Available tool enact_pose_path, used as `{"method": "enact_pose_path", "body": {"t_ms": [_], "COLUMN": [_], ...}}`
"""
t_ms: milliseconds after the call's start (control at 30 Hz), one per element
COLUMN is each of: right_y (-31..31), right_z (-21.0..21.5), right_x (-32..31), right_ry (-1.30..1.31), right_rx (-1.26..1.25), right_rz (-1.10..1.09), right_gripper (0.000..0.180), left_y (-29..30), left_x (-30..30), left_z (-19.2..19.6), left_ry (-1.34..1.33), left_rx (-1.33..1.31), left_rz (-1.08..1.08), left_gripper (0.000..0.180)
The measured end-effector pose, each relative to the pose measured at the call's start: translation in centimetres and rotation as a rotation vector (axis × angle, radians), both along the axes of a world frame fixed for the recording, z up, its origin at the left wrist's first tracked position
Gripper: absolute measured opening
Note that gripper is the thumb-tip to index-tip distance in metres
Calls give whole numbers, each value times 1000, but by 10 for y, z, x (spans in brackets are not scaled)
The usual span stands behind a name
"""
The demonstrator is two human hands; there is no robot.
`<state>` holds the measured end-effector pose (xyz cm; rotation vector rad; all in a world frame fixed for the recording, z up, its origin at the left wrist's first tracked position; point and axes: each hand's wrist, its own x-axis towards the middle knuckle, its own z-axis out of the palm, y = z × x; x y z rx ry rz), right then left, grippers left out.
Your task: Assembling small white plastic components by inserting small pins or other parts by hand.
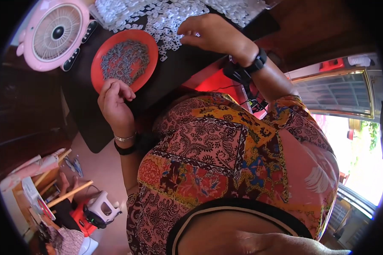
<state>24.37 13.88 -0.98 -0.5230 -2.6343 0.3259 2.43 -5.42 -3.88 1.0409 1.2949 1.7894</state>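
Observation:
An orange-red plate [152, 40] on the dark tabletop holds a loose heap of small grey screw-like pieces [127, 59]. At the plate's near rim is my left hand [116, 104], its fingers curled together; whatever they hold, if anything, is too small to make out. Many small white plastic pieces [166, 27] with holes lie scattered and heaped along the far side. Over the near right edge of that heap my right hand [212, 35] reaches in, thumb and forefinger bent with a gap between them. No piece shows clearly in its grasp.
A pink fan [57, 32] stands left of the plate. The dark table's [87, 131] rounded corner is near my left forearm. Below the table's edge sits a red object [225, 91] with black cables. Another person's legs [68, 187] and a red-and-white stool-like item [93, 214] appear lower left.

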Motion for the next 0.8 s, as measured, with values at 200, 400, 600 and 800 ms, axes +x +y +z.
{"method": "enact_pose_path", "body": {"t_ms": [200, 400, 600, 800], "right_y": [12, 42, 34, -14], "right_z": [-27, -40, -23, 2], "right_x": [-43, -33, -28, -45], "right_ry": [-266, -179, 122, 310], "right_rx": [220, 198, -146, -1058], "right_rz": [-28, 2, -78, 207], "right_gripper": [15, 12, 15, 16], "left_y": [-15, -8, -2, 5], "left_x": [-7, 6, 9, 17], "left_z": [-1, -8, -6, 2], "left_ry": [-23, -51, -69, 89], "left_rx": [-7, -38, -27, -86], "left_rz": [59, 93, 83, -10], "left_gripper": [24, 26, 23, 20]}}
